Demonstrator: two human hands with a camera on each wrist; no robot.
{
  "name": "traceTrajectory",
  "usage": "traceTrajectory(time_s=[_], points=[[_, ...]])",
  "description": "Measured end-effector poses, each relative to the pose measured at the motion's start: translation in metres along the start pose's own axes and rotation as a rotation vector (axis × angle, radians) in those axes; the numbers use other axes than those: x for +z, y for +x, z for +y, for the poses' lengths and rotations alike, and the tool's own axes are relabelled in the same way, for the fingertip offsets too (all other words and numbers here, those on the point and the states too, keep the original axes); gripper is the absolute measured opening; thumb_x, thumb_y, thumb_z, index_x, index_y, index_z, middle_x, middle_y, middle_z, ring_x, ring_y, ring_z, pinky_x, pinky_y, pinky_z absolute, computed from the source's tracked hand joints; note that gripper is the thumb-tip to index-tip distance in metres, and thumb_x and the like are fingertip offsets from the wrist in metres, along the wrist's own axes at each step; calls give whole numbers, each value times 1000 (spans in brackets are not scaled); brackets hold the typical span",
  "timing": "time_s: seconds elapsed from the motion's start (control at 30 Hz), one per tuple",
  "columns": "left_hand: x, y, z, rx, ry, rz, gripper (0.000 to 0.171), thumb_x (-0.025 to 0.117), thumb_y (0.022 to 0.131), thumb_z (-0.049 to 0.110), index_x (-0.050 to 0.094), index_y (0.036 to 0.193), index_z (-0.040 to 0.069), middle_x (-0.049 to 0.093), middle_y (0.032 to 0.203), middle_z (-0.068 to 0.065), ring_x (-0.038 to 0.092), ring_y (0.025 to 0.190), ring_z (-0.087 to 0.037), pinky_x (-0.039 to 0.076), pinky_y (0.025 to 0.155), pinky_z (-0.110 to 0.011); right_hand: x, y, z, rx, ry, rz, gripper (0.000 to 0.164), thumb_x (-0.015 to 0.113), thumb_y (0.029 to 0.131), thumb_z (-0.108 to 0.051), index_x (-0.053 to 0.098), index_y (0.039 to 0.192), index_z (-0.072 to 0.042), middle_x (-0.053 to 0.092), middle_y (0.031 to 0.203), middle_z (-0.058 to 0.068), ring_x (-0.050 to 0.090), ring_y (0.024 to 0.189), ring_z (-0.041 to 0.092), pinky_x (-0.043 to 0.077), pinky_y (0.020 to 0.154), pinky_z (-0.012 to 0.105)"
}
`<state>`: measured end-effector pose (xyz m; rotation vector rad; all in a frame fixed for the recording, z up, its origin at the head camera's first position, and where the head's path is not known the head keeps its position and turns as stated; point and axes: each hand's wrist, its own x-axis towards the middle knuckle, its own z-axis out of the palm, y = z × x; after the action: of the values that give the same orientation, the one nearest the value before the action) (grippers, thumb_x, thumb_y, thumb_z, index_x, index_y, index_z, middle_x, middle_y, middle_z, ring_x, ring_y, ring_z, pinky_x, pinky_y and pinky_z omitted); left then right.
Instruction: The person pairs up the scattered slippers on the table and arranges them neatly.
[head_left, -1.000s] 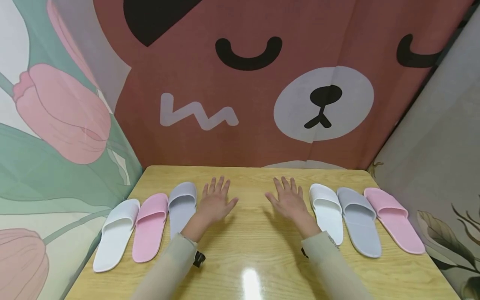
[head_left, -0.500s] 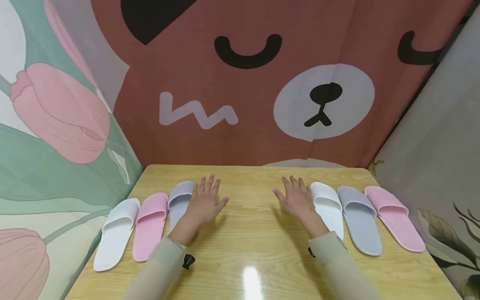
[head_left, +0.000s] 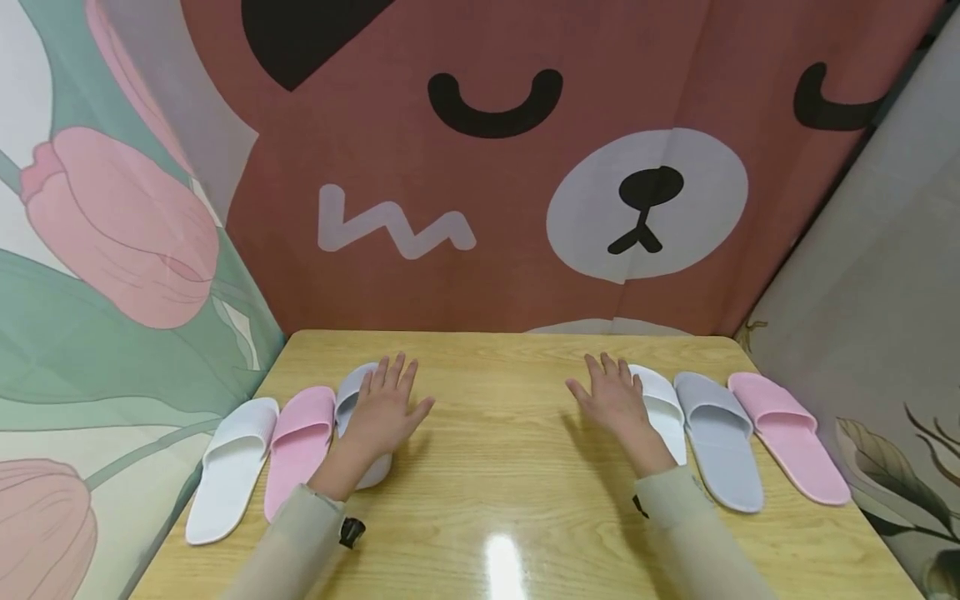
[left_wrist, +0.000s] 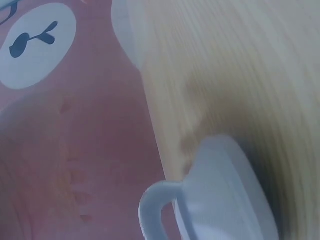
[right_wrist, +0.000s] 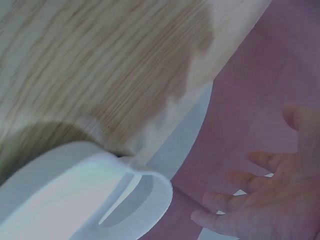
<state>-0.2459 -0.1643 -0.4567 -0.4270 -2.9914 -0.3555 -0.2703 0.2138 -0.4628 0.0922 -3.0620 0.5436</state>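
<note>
My left hand [head_left: 382, 417] is spread out, palm down, over the left grey slipper [head_left: 375, 471] and covers much of it. In the left wrist view that grey slipper [left_wrist: 225, 195] lies on the wood, apart from the blurred hand [left_wrist: 30, 170]. On the other side my right hand [head_left: 617, 404], fingers straight, overlaps the inner edge of a white slipper [head_left: 660, 408]. The right wrist view has the white slipper [right_wrist: 65, 195] and the hand [right_wrist: 275, 195] with a gap between them. Neither hand holds anything.
Further left lie a pink slipper [head_left: 300, 442] and a white slipper [head_left: 232, 467]. Right of the right hand are a grey slipper [head_left: 720, 442] and a pink slipper [head_left: 787, 437]. The wooden table [head_left: 487, 467] meets a bear-print curtain [head_left: 495, 275] behind.
Both hands have moved apart: the left one leftward over the grey slipper, the right one rightward over the white slipper. The slippers have not moved.
</note>
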Motion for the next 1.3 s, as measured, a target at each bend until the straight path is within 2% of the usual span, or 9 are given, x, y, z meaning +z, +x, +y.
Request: traceTrajectory(time_s=[0.3, 0.8, 1.13, 1.3], points=[[-11, -10, -15, 8, 1, 9, 74, 44, 105, 51, 25, 160, 5, 18, 166, -22, 10, 153, -45, 8, 120, -64, -7, -4, 19, 44, 31, 5, 77, 45, 104, -53, 28, 158, -2, 19, 162, 31, 9, 148, 56, 12, 113, 75], [-33, -32, -59, -46, 11, 69, 70, 50, 104, 41, 31, 157, 0, 22, 162, -29, 15, 150, -50, 10, 118, -67, -13, -4, 49, 91, 8, 17, 74, 48, 103, -49, 30, 156, 1, 23, 158, 35, 18, 143, 59, 22, 109, 75], [-35, -46, -82, -77, 8, 75, 70, 48, 105, 45, 32, 155, -2, 21, 161, -30, 15, 148, -52, 11, 116, -69, -9, -3, 63, 111, 26, 32, 73, 48, 103, -46, 31, 154, 3, 23, 156, 37, 19, 142, 58, 26, 107, 74], [-37, -55, -96, -100, 34, 106, 67, 49, 105, 40, 35, 153, -4, 24, 159, -32, 17, 146, -54, 13, 114, -71, -8, -2, 68, 122, 30, 29, 73, 49, 102, -46, 31, 154, 3, 23, 155, 37, 21, 142, 58, 26, 106, 74]])
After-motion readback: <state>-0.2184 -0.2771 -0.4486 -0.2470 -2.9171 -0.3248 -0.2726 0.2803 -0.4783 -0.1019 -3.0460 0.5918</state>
